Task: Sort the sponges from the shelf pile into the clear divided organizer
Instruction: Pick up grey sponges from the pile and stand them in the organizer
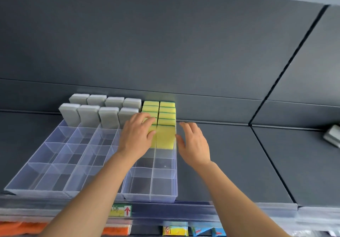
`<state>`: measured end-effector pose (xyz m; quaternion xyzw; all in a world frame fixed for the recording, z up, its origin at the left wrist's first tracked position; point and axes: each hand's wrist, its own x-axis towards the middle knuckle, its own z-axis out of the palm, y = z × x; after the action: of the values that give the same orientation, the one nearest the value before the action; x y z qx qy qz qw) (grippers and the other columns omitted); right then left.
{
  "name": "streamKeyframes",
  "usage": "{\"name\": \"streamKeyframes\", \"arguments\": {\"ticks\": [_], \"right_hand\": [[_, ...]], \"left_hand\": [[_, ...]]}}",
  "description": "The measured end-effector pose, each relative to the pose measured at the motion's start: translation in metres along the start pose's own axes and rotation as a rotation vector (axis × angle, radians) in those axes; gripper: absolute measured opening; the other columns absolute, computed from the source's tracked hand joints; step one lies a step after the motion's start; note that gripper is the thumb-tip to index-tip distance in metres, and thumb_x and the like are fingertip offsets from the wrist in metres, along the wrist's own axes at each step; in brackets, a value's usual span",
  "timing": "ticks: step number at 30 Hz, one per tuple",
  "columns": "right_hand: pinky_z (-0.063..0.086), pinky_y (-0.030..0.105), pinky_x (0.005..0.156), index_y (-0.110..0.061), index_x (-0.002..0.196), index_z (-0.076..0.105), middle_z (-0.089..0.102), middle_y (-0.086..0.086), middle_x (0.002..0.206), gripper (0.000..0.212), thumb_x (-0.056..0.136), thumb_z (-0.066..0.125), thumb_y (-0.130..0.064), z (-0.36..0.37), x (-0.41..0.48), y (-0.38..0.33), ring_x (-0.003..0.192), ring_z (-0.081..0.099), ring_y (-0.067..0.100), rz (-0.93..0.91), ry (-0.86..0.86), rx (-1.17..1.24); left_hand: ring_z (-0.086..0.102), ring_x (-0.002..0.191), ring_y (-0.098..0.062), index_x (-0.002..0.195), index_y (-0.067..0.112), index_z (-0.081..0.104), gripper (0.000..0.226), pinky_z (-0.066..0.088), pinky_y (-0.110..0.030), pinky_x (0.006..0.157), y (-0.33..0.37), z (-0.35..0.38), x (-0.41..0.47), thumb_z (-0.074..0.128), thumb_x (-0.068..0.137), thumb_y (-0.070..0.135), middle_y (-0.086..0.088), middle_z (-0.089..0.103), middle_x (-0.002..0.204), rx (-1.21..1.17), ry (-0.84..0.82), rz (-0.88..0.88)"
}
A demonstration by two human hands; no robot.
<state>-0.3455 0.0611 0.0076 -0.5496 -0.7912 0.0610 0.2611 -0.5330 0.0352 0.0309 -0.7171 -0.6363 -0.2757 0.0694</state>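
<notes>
Head view: a clear divided organizer (55, 163) lies on a dark grey shelf (230, 163), its near compartments bare. Grey sponges (88, 116) stand upright in two rows across the far left compartments. Yellow sponges (166, 115) with green edges stand packed in two columns at the far right. The left hand (137, 134) covers the near end of the left column, with fingers bent over the top of the front left yellow sponge (153, 141) and thumb against its face, gripping it. The right hand (193, 143) hovers just outside the organizer's right wall, holding nothing, fingers spread and relaxed. Whether its thumb touches the wall cannot be told. A label with a red arrow (121, 210) sits on the shelf edge; orange items (114, 230) and small packets (175, 231) lie below.
</notes>
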Motion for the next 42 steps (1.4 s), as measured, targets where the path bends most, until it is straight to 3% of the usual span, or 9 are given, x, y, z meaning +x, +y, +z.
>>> {"name": "streamKeyframes", "arguments": {"ticks": [8, 13, 24, 42], "right_hand": [[0.033, 0.033, 0.1, -0.018, 0.135, 0.041, 0.048, 0.002, 0.132, 0.049, 0.092, 0.052, -0.038, -0.028, -0.038, 0.041, 0.123, 0.041, 0.024, 0.173, -0.032, -0.267], [0.023, 0.033, 0.108, -0.02, 0.134, 0.041, 0.046, 0.0, 0.133, 0.048, 0.092, 0.051, -0.042, -0.055, -0.075, 0.078, 0.13, 0.033, 0.022, 0.292, -0.037, -0.36], [0.025, 0.035, 0.107, -0.019, 0.125, 0.047, 0.047, 0.002, 0.132, 0.043, 0.088, 0.055, -0.041, -0.138, -0.158, 0.186, 0.127, 0.035, 0.024, 0.55, 0.002, -0.429], [0.028, 0.037, 0.105, -0.02, 0.128, 0.047, 0.048, 0.004, 0.13, 0.047, 0.089, 0.054, -0.045, -0.272, -0.241, 0.376, 0.126, 0.037, 0.026, 0.698, 0.038, -0.469]], "left_hand": [[0.041, 0.129, -0.024, 0.121, 0.011, 0.058, 0.04, 0.035, -0.037, 0.102, 0.056, 0.024, 0.011, 0.066, 0.083, 0.02, -0.005, 0.052, 0.133, 0.101, -0.158, 0.259], [0.041, 0.125, -0.02, 0.12, 0.016, 0.055, 0.033, 0.036, -0.033, 0.098, 0.102, 0.05, 0.011, 0.059, 0.088, 0.025, 0.002, 0.051, 0.13, 0.102, -0.239, 0.382], [0.045, 0.116, -0.017, 0.116, 0.019, 0.055, 0.028, 0.039, -0.03, 0.094, 0.245, 0.105, 0.011, 0.056, 0.089, 0.02, 0.005, 0.054, 0.119, 0.055, -0.323, 0.567], [0.045, 0.116, -0.016, 0.119, 0.02, 0.054, 0.03, 0.04, -0.029, 0.092, 0.506, 0.184, 0.022, 0.056, 0.09, 0.022, 0.005, 0.054, 0.122, -0.083, -0.335, 0.673]]}}
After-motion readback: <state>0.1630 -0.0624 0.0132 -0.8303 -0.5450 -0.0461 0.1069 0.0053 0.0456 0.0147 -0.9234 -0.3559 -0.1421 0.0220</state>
